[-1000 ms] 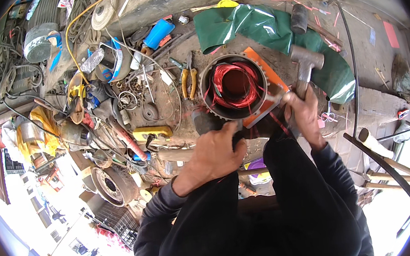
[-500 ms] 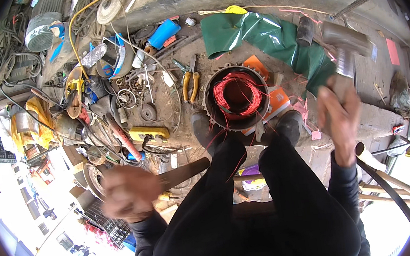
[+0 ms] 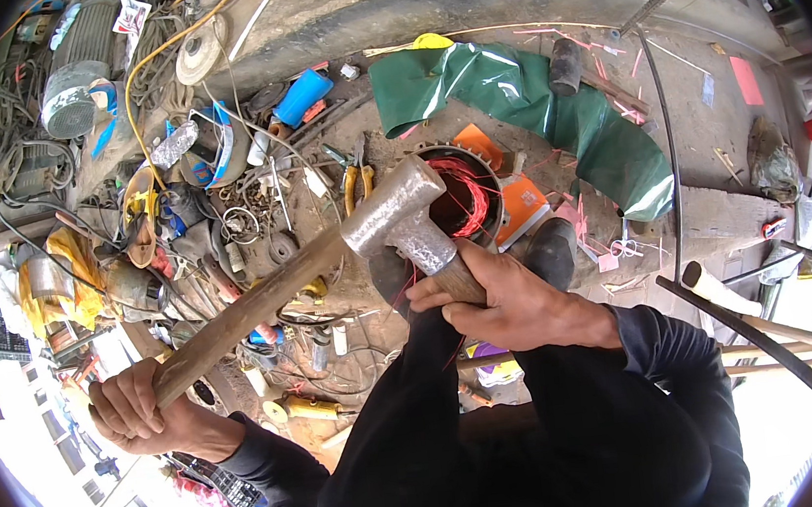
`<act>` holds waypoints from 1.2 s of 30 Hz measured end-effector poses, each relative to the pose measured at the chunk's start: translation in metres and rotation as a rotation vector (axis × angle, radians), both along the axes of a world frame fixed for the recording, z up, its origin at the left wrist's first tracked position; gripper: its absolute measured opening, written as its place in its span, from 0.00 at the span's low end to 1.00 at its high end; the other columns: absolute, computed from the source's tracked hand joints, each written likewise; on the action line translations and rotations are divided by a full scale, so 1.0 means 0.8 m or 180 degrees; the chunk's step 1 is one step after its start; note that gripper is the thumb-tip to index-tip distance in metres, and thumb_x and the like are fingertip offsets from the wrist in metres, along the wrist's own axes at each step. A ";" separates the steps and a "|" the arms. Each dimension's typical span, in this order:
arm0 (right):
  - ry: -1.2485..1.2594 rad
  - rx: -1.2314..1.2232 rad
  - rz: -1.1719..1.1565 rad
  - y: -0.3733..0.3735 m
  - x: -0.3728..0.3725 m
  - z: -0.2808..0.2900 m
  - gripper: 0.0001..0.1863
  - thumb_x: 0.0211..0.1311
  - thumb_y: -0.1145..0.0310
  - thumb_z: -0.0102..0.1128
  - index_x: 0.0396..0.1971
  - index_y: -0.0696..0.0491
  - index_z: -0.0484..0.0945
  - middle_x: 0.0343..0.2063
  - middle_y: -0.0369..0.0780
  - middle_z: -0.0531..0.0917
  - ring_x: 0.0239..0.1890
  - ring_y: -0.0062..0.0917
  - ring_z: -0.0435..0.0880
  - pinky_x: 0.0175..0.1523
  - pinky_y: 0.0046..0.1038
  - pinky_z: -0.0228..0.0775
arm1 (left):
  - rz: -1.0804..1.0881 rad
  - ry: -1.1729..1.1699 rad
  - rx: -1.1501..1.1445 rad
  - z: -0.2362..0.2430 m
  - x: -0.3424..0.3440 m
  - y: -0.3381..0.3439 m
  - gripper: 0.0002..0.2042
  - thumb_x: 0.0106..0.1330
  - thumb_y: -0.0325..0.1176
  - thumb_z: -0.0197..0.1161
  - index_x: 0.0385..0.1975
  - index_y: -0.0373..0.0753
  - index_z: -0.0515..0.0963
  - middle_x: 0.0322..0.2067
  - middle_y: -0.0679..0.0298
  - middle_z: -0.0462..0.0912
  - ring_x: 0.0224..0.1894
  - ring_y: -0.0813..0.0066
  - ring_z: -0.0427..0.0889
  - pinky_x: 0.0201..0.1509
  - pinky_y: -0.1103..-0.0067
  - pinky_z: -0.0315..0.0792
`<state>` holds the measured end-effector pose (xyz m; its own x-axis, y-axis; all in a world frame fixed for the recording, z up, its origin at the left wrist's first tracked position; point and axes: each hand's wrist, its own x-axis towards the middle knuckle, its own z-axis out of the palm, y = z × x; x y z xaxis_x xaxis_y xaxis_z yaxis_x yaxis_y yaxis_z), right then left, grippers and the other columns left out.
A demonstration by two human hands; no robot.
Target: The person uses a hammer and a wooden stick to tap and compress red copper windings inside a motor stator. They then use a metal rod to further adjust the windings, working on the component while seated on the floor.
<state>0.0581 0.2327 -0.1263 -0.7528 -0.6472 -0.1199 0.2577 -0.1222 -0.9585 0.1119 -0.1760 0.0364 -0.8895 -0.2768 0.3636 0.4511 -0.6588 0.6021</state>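
My left hand (image 3: 150, 409) is closed around the lower end of a long wooden stick (image 3: 254, 314), which slants up to the right. In my right hand (image 3: 520, 306) is a hammer (image 3: 397, 210) with a worn metal head, gripped by its short wooden handle close under the head. One face of the head meets the upper end of the stick. Behind the hammer, on the ground between my feet, stands a round motor stator (image 3: 500, 224) holding a coil of red wire (image 3: 463, 183); the hammer hides its left side.
Green sheeting (image 3: 508, 94) lies beyond the stator, with a dark cylinder (image 3: 566, 66) on it. Orange cards (image 3: 523, 204) are beside the stator. Yellow-handled pliers (image 3: 351, 185), a blue bottle (image 3: 302, 96), cables and a finned motor (image 3: 79, 65) crowd the left. Poles (image 3: 727, 294) stand at right.
The hammer has swung from the far right to the middle, against the stick. My left hand has moved left, and the stick now points up to the right.
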 end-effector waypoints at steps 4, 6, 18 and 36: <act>0.0987 0.1034 -0.0214 0.042 -0.006 -0.006 0.16 0.63 0.77 0.62 0.45 0.64 0.65 0.39 0.55 0.89 0.38 0.54 0.91 0.43 0.46 0.83 | 0.0135 -0.0048 -0.0438 -0.019 -0.020 0.041 0.19 0.82 0.36 0.52 0.21 0.47 0.68 0.10 0.74 0.69 0.09 0.87 0.65 0.20 0.87 0.71; 0.1223 0.1527 -0.0267 0.066 -0.015 -0.004 0.19 0.62 0.77 0.62 0.49 0.65 0.65 0.33 0.59 0.85 0.33 0.57 0.88 0.39 0.50 0.79 | 0.0108 -0.0050 -0.0419 -0.021 -0.035 0.059 0.19 0.82 0.37 0.52 0.22 0.46 0.68 0.11 0.73 0.70 0.09 0.86 0.66 0.20 0.87 0.72; -0.0019 0.0613 -0.1069 0.083 -0.140 -0.035 0.13 0.71 0.78 0.57 0.51 0.65 0.71 0.47 0.53 0.89 0.52 0.35 0.92 0.49 0.34 0.87 | -0.0614 0.0059 -0.0627 -0.043 -0.108 0.145 0.20 0.83 0.40 0.50 0.22 0.46 0.69 0.13 0.70 0.73 0.13 0.82 0.70 0.24 0.83 0.73; -0.1490 0.0536 -0.0317 0.054 0.002 0.030 0.10 0.78 0.71 0.59 0.41 0.59 0.68 0.23 0.37 0.76 0.14 0.19 0.76 0.18 0.26 0.68 | -0.1074 -0.0428 -0.1601 -0.065 -0.111 0.200 0.21 0.82 0.45 0.52 0.23 0.43 0.73 0.15 0.67 0.76 0.15 0.72 0.76 0.30 0.71 0.76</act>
